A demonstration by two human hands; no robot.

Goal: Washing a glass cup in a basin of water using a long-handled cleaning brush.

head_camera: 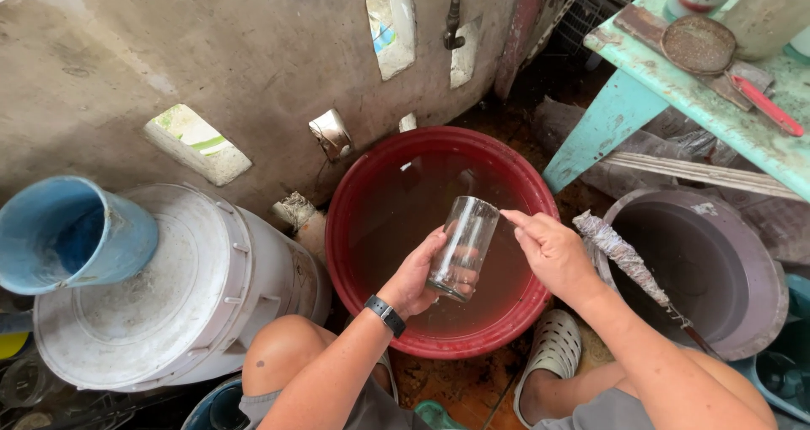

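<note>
Clear glass jar, looks empty, gripped in the left hand, fingers curled shut around the lower half and base, mouth tilted up and away. Held right over the red basin, not touching the water. Black watch on that wrist.

Right hand just beside the jar's rim, fingers loosely curled, index finger sticking out straight toward the rim. Can't tell whether the tip actually touches the glass. Nothing gripped in it.

Red basin filled with brownish murky water, sitting on the floor against a rough concrete wall.

Left of that, white plastic bucket with the lid on, and a blue bucket tipped on its side on top of the lid, inside looks empty.

Right of the basin, grey tub, empty as far as visible, with a stick wrapped in pale cloth leaning across its rim.

Up top right, worn turquoise table with a round rusty lid and a red-handled tool on it.

Down below, bare knees and a pale clog sandal on the right foot.
</note>
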